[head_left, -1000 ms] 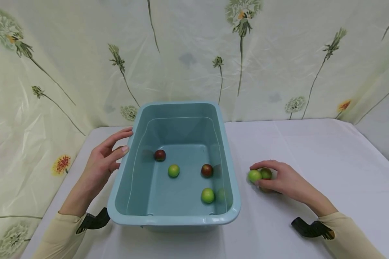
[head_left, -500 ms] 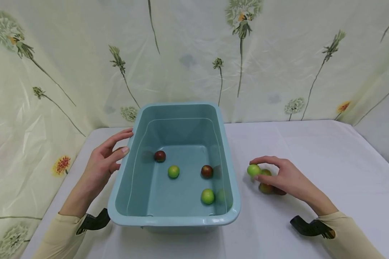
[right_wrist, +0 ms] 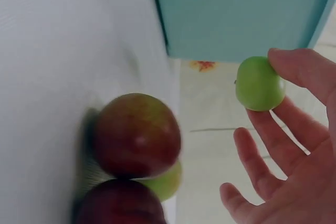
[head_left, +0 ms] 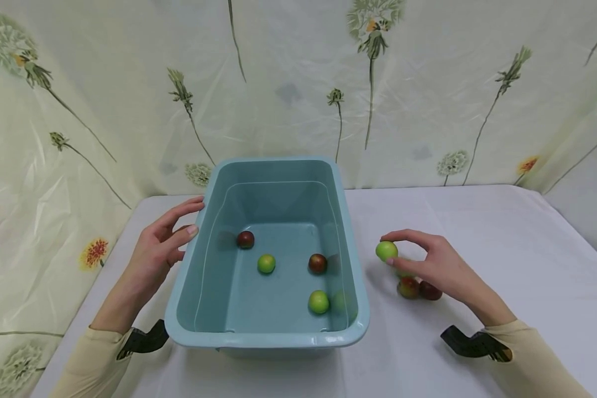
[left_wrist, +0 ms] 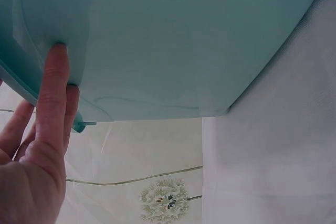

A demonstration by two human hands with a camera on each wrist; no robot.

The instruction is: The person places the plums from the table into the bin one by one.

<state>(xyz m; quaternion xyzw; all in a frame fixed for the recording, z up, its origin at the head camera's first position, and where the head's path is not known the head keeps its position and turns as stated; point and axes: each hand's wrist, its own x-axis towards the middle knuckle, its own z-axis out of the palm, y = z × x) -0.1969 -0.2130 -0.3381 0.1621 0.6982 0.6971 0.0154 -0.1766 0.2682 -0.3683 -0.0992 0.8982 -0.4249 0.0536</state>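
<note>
My right hand pinches a small green apple between thumb and fingertips, lifted over the white table right of a blue plastic tub. Below that hand lie a red-green apple, a dark red one and another green apple, partly hidden. My left hand rests against the tub's left rim with its fingers extended. In the left wrist view, one finger lies along the outer wall under the rim. Inside the tub are two dark red apples and two green apples, spread apart on its floor.
A white cloth covers the table. Behind and to the left hangs a pale curtain printed with dandelions. The tub's tall right wall stands between my right hand and the apples inside.
My right hand has lifted the green apple off the group on the table and drawn it slightly toward the tub, uncovering the red apples. The left hand and tub have stayed put.
</note>
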